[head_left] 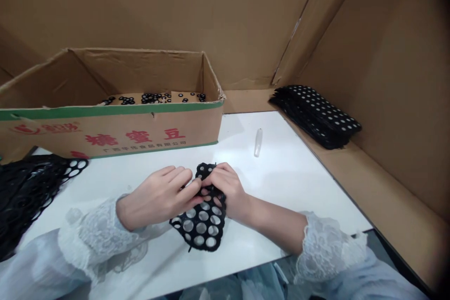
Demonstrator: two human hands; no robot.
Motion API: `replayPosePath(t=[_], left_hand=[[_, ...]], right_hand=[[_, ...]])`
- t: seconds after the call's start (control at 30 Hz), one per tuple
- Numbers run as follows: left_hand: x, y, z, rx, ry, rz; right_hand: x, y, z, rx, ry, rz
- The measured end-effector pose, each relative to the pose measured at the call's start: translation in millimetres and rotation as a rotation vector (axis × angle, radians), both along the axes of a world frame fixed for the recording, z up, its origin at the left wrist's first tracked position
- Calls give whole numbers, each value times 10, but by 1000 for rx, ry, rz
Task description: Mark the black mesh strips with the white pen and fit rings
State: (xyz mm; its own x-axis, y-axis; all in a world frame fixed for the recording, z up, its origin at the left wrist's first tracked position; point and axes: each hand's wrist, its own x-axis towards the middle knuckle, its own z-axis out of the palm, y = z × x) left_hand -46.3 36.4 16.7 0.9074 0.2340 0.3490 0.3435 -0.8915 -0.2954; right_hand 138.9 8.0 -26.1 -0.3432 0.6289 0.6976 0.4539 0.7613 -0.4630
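Note:
A black sheet full of round holes lies on the white tabletop in front of me, its upper part lifted and bunched between my hands. Its edge is scalloped, and a thin tab sticks out at the bottom. My left hand is closed, thumb and fingers pinching the sheet near its middle from the left. From the right, my right hand pinches the same sheet, its fingertips close to the left ones. Fingers partly cover the gripped spot, so I cannot make out any smaller piece there.
Behind my hands on the left stands an open cardboard box with several small black rings inside. Black holed sheets are heaped at far left. A translucent white slim object lies right of centre. Stacked black sheets rest by the right cardboard wall.

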Motion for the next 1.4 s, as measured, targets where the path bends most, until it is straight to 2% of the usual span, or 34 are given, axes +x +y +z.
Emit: replayPosePath(t=[0.13,0.27,0.43,0.63,0.83,1.0,1.07,1.1,1.27,1.33,1.4], left_hand=[[-4,-21,15,-174,-73,3],[-21,-72,-43,-152,-173,7],[-10,-136,-88,-247,-175,123],[19,-218,-68,-358,-183,243],[38,-267,35,-742,-241,411],[40,-257,89,-886,-231,413],[23,-248,48,-843,-216,409],[12,-243,12,-769,-206,399],[-16,-229,-181,-196,-93,193],[-3,-231,-170,-167,-115,190],[-5,-224,-85,-300,-216,285]], right_hand=[[1,-7,11,16,-9,43],[-6,-5,10,38,-17,58],[-3,17,-21,48,-16,42],[-8,53,-72,69,-37,-11],[0,81,-81,93,-97,-28],[10,75,-65,98,-98,-33],[10,72,-69,75,-102,-38],[11,73,-73,56,-108,-46],[22,90,-78,-67,-83,-69],[18,89,-64,-103,-62,-67],[3,80,-52,-107,-63,-69]])
